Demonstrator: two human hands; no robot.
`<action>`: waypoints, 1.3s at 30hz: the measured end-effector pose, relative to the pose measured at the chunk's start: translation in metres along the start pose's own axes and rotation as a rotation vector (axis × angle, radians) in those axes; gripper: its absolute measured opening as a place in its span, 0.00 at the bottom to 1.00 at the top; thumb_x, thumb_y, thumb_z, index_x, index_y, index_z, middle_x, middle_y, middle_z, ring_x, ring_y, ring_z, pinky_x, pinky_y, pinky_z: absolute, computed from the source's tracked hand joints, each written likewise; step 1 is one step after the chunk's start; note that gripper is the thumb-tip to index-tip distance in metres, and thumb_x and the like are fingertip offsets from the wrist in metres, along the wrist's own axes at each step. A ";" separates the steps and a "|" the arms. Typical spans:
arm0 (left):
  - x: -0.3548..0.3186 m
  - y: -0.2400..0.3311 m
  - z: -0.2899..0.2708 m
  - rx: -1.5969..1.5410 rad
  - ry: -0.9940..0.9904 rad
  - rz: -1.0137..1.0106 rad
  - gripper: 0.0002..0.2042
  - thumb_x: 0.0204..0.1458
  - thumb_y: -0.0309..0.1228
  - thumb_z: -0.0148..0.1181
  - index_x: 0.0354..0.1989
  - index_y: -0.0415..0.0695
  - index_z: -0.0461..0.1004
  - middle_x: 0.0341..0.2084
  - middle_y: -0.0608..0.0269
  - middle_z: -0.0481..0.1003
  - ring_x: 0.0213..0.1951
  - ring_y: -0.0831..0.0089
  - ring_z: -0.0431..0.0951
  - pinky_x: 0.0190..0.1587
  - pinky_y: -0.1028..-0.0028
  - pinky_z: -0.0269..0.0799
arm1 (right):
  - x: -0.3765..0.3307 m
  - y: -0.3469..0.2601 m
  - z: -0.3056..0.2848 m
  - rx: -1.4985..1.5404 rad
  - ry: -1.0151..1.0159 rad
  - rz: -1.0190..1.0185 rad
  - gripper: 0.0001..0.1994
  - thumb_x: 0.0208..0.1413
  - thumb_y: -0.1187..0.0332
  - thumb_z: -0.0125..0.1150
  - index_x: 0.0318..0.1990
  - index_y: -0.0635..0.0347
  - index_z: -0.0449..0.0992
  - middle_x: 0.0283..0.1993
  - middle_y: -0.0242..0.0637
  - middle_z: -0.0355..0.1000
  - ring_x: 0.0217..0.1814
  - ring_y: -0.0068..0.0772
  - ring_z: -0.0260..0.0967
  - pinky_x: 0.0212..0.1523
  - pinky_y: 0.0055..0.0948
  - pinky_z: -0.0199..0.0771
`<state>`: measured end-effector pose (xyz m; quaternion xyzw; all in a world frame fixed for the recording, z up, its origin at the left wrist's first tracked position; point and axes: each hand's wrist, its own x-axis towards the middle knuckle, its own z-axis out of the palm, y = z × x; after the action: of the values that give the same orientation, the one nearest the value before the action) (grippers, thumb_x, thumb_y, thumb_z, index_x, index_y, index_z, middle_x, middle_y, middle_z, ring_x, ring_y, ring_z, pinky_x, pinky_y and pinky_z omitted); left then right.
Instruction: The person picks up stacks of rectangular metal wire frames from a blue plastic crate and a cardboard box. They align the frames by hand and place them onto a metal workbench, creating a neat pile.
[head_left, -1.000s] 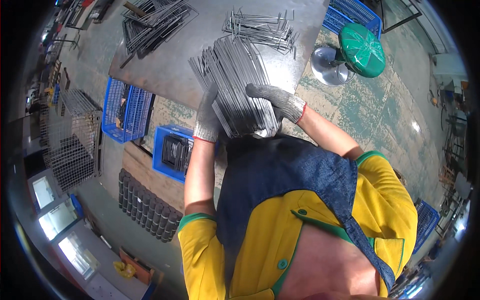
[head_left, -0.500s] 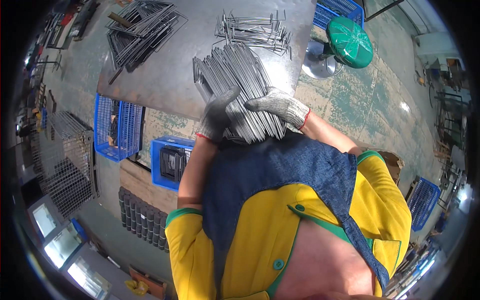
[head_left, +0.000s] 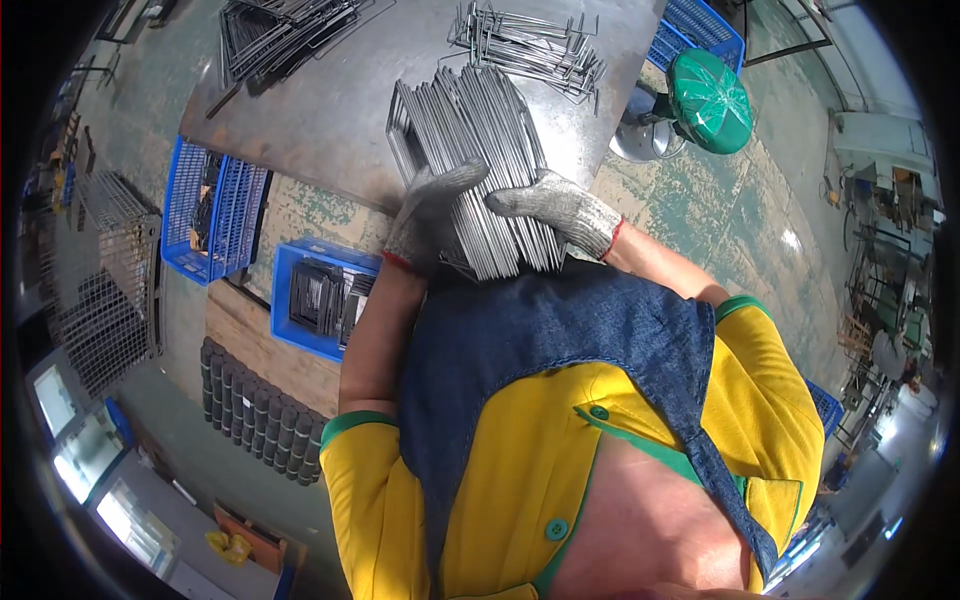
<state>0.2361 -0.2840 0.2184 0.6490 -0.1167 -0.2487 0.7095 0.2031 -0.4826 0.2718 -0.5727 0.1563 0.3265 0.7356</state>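
Note:
Between my two gloved hands is a thick bundle of bent metal wire frames [head_left: 470, 125], lined up side by side at the near edge of the metal table [head_left: 330, 130]. My left hand [head_left: 432, 210] grips the bundle from its left side, thumb laid across the top. From the right, my right hand [head_left: 555, 210] is closed on it, its thumb also over the wires. Both gloves are grey-white knit with red cuffs. The undersides of the fingers are hidden by the wires. The bundle's near ends reach close to my blue apron [head_left: 560, 320].
Loose wire frames lie in a dark pile [head_left: 280, 40] at the table's far left and a lighter pile [head_left: 530, 50] at the far right. Blue crates [head_left: 180, 225] and a parts-filled blue bin [head_left: 285, 320] stand on the left. A green-topped stool [head_left: 710, 100] is right of the table.
The bundle's wires sit more upright and evenly lined up between my hands. My left hand has shifted slightly up and left. The whole view has turned a little.

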 end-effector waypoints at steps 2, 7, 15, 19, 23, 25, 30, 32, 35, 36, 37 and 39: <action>0.001 0.005 0.003 -0.154 0.003 -0.018 0.16 0.51 0.32 0.50 0.45 0.36 0.70 0.44 0.57 0.72 0.48 0.71 0.71 0.52 0.73 0.66 | 0.005 0.002 -0.005 -0.107 0.038 -0.016 0.12 0.48 0.67 0.62 0.37 0.68 0.76 0.34 0.39 0.75 0.35 0.24 0.73 0.39 0.19 0.73; 0.010 -0.001 0.004 -0.254 0.013 -0.116 0.17 0.50 0.32 0.51 0.45 0.35 0.69 0.41 0.58 0.72 0.45 0.71 0.72 0.49 0.73 0.67 | -0.004 -0.006 -0.004 -0.008 -0.005 -0.048 0.12 0.48 0.72 0.61 0.40 0.69 0.75 0.36 0.40 0.75 0.39 0.24 0.72 0.42 0.18 0.73; -0.001 -0.010 -0.005 0.036 -0.046 0.047 0.14 0.50 0.25 0.47 0.46 0.35 0.69 0.42 0.54 0.73 0.46 0.66 0.72 0.50 0.72 0.67 | -0.012 -0.006 -0.007 0.035 0.007 -0.087 0.14 0.46 0.65 0.63 0.37 0.66 0.77 0.33 0.37 0.75 0.34 0.21 0.71 0.37 0.20 0.70; -0.008 0.015 0.004 0.099 -0.075 0.139 0.18 0.53 0.33 0.46 0.48 0.34 0.66 0.37 0.56 0.72 0.41 0.68 0.72 0.46 0.72 0.68 | -0.013 -0.004 -0.007 0.147 -0.035 0.013 0.14 0.49 0.67 0.60 0.42 0.66 0.74 0.36 0.39 0.74 0.35 0.25 0.71 0.39 0.23 0.72; -0.015 0.038 -0.003 -0.375 -0.109 -0.157 0.21 0.55 0.38 0.46 0.50 0.33 0.63 0.32 0.58 0.71 0.37 0.70 0.72 0.43 0.73 0.68 | -0.024 -0.015 0.012 0.705 -0.250 0.123 0.17 0.53 0.68 0.54 0.49 0.67 0.67 0.41 0.44 0.73 0.36 0.31 0.72 0.39 0.29 0.74; -0.019 0.023 -0.016 -0.132 -0.033 -0.008 0.19 0.54 0.36 0.47 0.49 0.33 0.63 0.31 0.58 0.71 0.37 0.70 0.74 0.46 0.71 0.69 | -0.031 -0.028 0.021 0.639 -0.178 0.113 0.20 0.55 0.67 0.52 0.52 0.68 0.63 0.35 0.39 0.71 0.30 0.29 0.71 0.33 0.29 0.76; -0.053 0.019 -0.042 -0.791 0.203 -0.221 0.17 0.52 0.36 0.51 0.46 0.38 0.68 0.28 0.63 0.72 0.34 0.66 0.76 0.44 0.63 0.72 | -0.036 -0.034 -0.008 0.367 -0.182 0.045 0.19 0.54 0.66 0.54 0.50 0.68 0.66 0.25 0.28 0.67 0.22 0.21 0.66 0.27 0.28 0.78; -0.060 0.036 -0.042 -0.801 0.344 -0.362 0.11 0.55 0.33 0.48 0.41 0.41 0.70 0.23 0.68 0.69 0.27 0.73 0.71 0.34 0.69 0.71 | -0.038 -0.043 -0.021 0.311 -0.198 0.006 0.17 0.54 0.68 0.54 0.48 0.69 0.68 0.29 0.31 0.70 0.26 0.20 0.69 0.30 0.23 0.77; -0.068 0.030 -0.055 -0.966 0.154 -0.317 0.12 0.55 0.35 0.48 0.41 0.41 0.70 0.20 0.70 0.67 0.23 0.74 0.68 0.29 0.71 0.69 | -0.043 -0.055 -0.022 0.272 -0.108 -0.057 0.15 0.53 0.71 0.53 0.47 0.70 0.69 0.41 0.43 0.72 0.39 0.26 0.71 0.38 0.19 0.74; -0.070 0.029 -0.054 -0.933 0.189 -0.307 0.12 0.55 0.34 0.48 0.41 0.41 0.71 0.20 0.70 0.68 0.24 0.74 0.69 0.30 0.70 0.69 | -0.046 -0.062 -0.018 0.223 -0.070 -0.066 0.15 0.53 0.72 0.53 0.47 0.70 0.69 0.41 0.42 0.72 0.39 0.26 0.71 0.39 0.19 0.74; -0.071 0.029 -0.052 -0.899 0.227 -0.291 0.11 0.55 0.34 0.48 0.40 0.41 0.71 0.21 0.70 0.68 0.24 0.73 0.70 0.31 0.69 0.70 | -0.050 -0.071 -0.011 0.172 -0.035 -0.074 0.15 0.52 0.72 0.54 0.47 0.70 0.69 0.41 0.42 0.72 0.39 0.26 0.71 0.41 0.20 0.73; -0.070 0.030 -0.048 -0.850 0.270 -0.264 0.12 0.54 0.35 0.48 0.41 0.41 0.71 0.22 0.69 0.70 0.27 0.71 0.72 0.32 0.68 0.71 | -0.059 -0.089 0.003 0.054 -0.039 -0.185 0.15 0.51 0.72 0.55 0.46 0.71 0.69 0.40 0.42 0.72 0.39 0.27 0.71 0.43 0.21 0.72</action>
<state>0.2064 -0.2067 0.2529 0.3363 0.1726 -0.2759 0.8837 0.2175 -0.5097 0.3743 -0.5580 0.0972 0.2640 0.7807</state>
